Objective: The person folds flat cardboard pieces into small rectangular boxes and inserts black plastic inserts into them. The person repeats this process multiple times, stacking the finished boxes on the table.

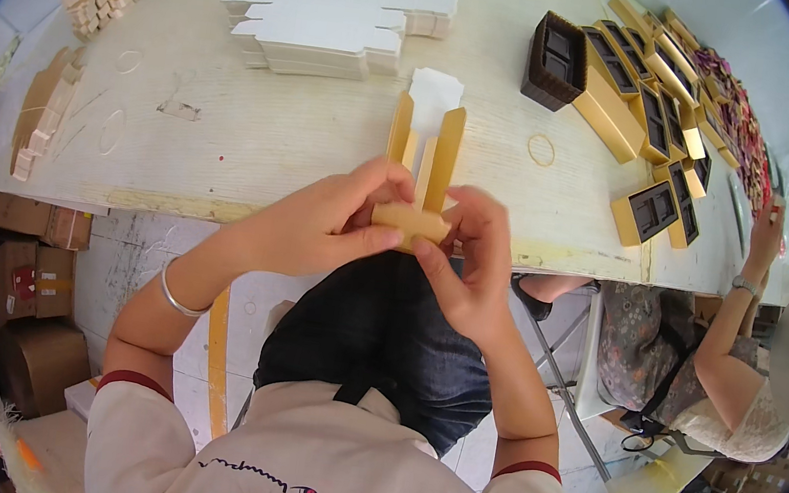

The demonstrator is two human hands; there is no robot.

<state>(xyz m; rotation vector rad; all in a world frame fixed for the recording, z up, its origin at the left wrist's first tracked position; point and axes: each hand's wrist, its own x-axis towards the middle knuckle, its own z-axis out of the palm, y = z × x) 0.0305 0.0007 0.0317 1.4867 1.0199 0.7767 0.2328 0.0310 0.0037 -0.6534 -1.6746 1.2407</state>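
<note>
At the table's front edge I hold a part-folded gold carton (445,159), white inside, with its long side walls standing up and a white flap at the far end. My left hand (349,216) pinches the left corner of its near end, thumb on the gold end flap. My right hand (470,256) grips the right corner of the same end, thumb in front and fingers behind the wall. Beyond the carton lies a thick stack of flat white carton blanks (334,13).
At the right stand several gold boxes with dark inserts (650,209) and a stack of dark plastic trays (557,60). A rubber band (541,149) lies nearby. Folded card pieces (45,110) sit at the left edge. A co-worker (733,377) sits at the far right, arm over the table.
</note>
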